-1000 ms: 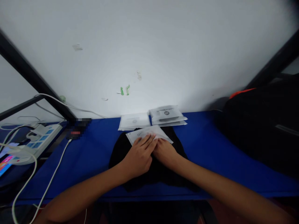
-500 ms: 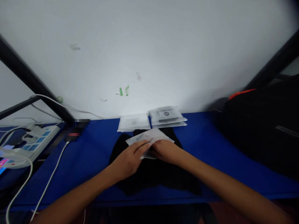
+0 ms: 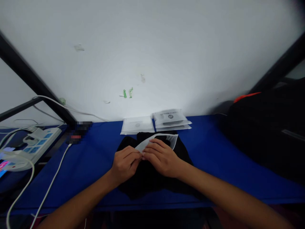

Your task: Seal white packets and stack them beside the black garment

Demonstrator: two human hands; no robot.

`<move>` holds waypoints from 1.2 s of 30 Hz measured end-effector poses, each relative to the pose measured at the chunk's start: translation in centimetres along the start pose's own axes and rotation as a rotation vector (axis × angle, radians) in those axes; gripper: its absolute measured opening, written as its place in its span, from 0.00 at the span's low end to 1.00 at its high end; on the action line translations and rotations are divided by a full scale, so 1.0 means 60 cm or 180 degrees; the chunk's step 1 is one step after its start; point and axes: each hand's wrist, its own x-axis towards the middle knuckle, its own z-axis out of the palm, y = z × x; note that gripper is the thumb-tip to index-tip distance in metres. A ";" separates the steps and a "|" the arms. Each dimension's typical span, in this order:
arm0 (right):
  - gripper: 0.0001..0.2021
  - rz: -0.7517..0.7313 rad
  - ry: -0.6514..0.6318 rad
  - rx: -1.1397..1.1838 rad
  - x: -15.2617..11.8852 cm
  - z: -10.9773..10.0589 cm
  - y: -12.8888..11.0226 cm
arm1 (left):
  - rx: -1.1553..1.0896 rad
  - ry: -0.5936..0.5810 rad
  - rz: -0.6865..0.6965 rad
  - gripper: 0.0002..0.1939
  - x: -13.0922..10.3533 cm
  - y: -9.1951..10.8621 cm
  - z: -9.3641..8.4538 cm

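Observation:
Between my hands is a frosted zip bag [image 3: 175,140], its mouth gaping on the right with something black showing inside. My left hand [image 3: 125,162] pinches the bag's near left corner. My right hand [image 3: 164,157] lies over the near edge, its thumb and fingertips closed on the bag close to my left fingers. Under both hands a heap of black cloth [image 3: 152,181] spreads on the blue table [image 3: 100,171]. What the fingertips press on is partly hidden.
Against the wall lie a flat frosted bag [image 3: 137,125] and a stack of printed frosted bags [image 3: 170,117]. A white power strip [image 3: 40,143] with cables sits at the left. A large black bag [image 3: 267,133] stands on the right.
My right hand has come out of the bag's mouth and now grips its near edge. My left hand has shifted left and down to the corner. The bag's mouth now gapes to the right.

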 end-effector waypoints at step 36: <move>0.31 0.1645 -0.1740 -0.1372 -0.116 -0.031 0.257 | -0.0318 -0.1362 -0.0608 0.06 0.008 -0.026 -0.031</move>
